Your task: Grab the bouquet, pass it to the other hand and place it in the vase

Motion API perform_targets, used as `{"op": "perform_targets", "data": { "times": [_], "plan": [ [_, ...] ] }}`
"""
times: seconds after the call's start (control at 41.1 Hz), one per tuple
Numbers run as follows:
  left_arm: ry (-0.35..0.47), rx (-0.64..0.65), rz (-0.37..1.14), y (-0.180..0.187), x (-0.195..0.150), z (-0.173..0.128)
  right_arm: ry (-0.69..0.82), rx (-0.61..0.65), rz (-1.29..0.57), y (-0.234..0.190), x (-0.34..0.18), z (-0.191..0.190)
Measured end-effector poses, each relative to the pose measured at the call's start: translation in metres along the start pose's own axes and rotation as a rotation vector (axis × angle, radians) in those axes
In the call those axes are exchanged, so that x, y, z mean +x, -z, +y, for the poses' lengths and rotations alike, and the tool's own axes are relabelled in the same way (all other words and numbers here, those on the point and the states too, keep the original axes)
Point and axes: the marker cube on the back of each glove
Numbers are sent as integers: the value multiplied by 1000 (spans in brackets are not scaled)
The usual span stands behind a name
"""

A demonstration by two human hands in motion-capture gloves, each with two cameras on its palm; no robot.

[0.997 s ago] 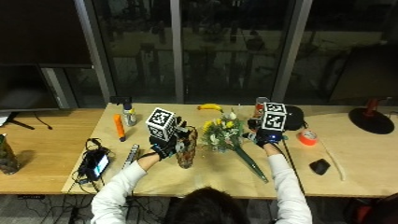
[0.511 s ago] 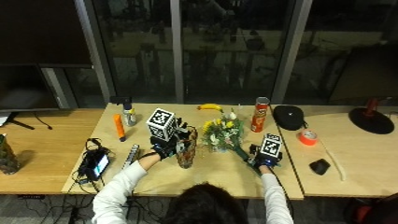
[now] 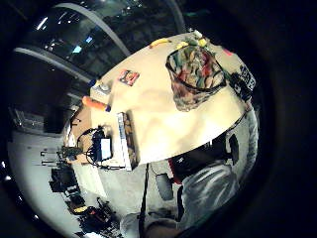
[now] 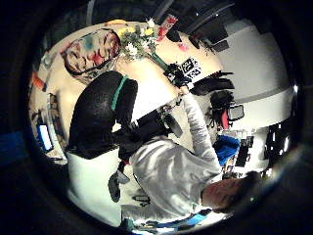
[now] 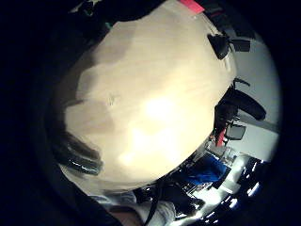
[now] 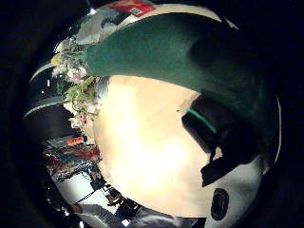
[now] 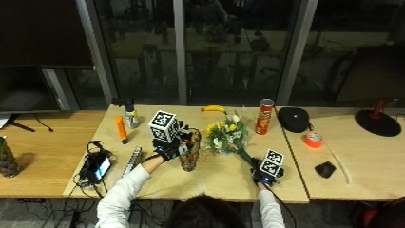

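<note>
Nearest the desk's (image 7: 208, 183) front edge, the right hand (image 7: 267, 172) is lowered onto the stem end of the bouquet (image 7: 229, 140). In the right thumb side palm view the green wrapped stem (image 6: 190, 57) fills the space against the palm, and a gloved finger (image 6: 223, 137) is curled beside it, so the stem appears to be gripped, judged as the start of the pick-up. The bouquet is laid flat on the desk, stem toward the front edge and yellow and white blooms toward the back edge, which leaves the stem within easy reach.

Just left of the blooms, toward the middle of the desk, the patterned vase (image 7: 189, 150) is stood upright. The left hand (image 7: 169, 145) is placed against its left side, fingers bent toward the wall; whether they are closed round it cannot be told for certain. The vase is probably being steadied ahead of the flowers going in. Its open mouth is seen in the left little finger side palm view (image 3: 194, 74).

Toward the back edge a red can (image 7: 263, 116) and a banana (image 7: 214, 109) are set, apart from the work.
</note>
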Motion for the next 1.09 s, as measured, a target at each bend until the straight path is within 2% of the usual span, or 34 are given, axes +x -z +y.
{"op": "perform_targets", "data": {
  "times": [0.17,0.316,0.365,0.511,0.584,0.681,0.851,1.021,1.094],
  "plan": [
    [11,-10,-5,2,-6,2,-29,160,78,12,-5,-11],
    [36,-12,-11,9,-13,1,7,63,109,26,-7,-20],
    [43,-8,-6,12,-15,-1,10,71,106,31,-7,-25],
    [59,-11,28,18,-19,-7,-61,258,72,55,-7,-33],
    [79,-6,99,25,-27,-15,-88,321,-37,68,-11,-42],
    [111,46,224,39,-41,-25,-16,346,-264,72,-27,-67],
    [151,156,296,61,-58,-46,155,435,-617,142,-73,-38],
    [115,208,567,64,-46,-69,293,382,-959,198,-132,-8],
    [69,250,712,66,-30,-79,371,330,-1099,215,-162,12]
  ]
}}
